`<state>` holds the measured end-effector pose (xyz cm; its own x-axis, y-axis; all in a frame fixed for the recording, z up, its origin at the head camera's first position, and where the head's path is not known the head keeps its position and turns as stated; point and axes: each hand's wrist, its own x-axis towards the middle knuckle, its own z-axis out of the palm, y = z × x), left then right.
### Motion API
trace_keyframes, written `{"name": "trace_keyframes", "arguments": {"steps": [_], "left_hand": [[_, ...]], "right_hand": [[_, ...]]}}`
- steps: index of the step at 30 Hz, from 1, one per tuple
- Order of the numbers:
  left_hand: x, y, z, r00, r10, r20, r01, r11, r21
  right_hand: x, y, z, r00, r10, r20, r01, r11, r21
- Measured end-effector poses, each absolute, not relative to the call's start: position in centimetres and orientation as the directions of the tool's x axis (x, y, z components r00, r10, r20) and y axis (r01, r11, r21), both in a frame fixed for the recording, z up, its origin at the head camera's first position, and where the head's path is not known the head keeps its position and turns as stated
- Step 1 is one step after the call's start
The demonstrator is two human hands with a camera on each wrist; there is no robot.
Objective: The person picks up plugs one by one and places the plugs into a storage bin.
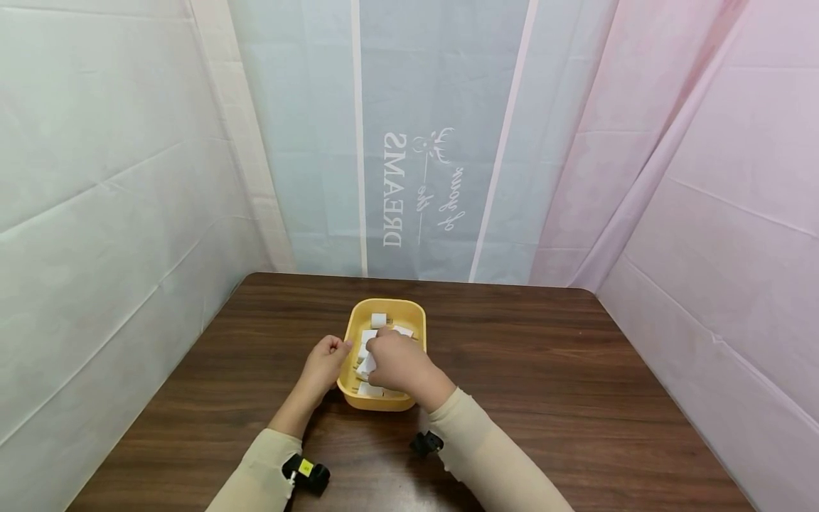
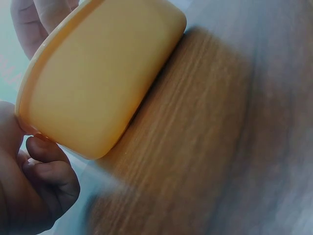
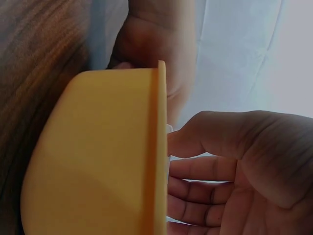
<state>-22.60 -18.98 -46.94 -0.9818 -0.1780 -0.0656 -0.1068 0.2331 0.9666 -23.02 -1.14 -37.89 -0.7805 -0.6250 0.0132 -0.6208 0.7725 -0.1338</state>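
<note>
A yellow plastic bin (image 1: 379, 404) stands on the table, holding several white charger plugs (image 1: 379, 321) with metal prongs. At the bin's left side my left hand (image 1: 323, 364) pinches the rim between thumb and curled finger; the left wrist view shows this hand (image 2: 41, 181) at a corner of the bin (image 2: 98, 83). My right hand (image 1: 402, 363) reaches over the right rim into the bin, thumb and fingers around a white charger plug (image 1: 367, 366). From the right wrist, the bin wall (image 3: 93, 147) hides the fingertips of this hand (image 3: 234, 171), with a sliver of white beside the thumb.
The brown wooden table (image 1: 544, 384) extends on both sides of the bin. Behind it hangs a pale blue curtain (image 1: 307, 142) with printed lettering, and white sheets (image 1: 109, 178) flank the sides. A black device (image 1: 308, 475) is strapped at each wrist.
</note>
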Motion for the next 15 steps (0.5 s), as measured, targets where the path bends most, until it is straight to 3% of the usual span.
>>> {"name": "trace_keyframes", "arguments": {"steps": [15], "left_hand": [[-22.7,-19.0,-47.0,-0.982,-0.184,-0.053,-0.094,0.224,0.970]], "right_hand": [[-23.1,-2.4,-38.9,-0.777,-0.629,-0.024,-0.619,0.771,-0.151]]}}
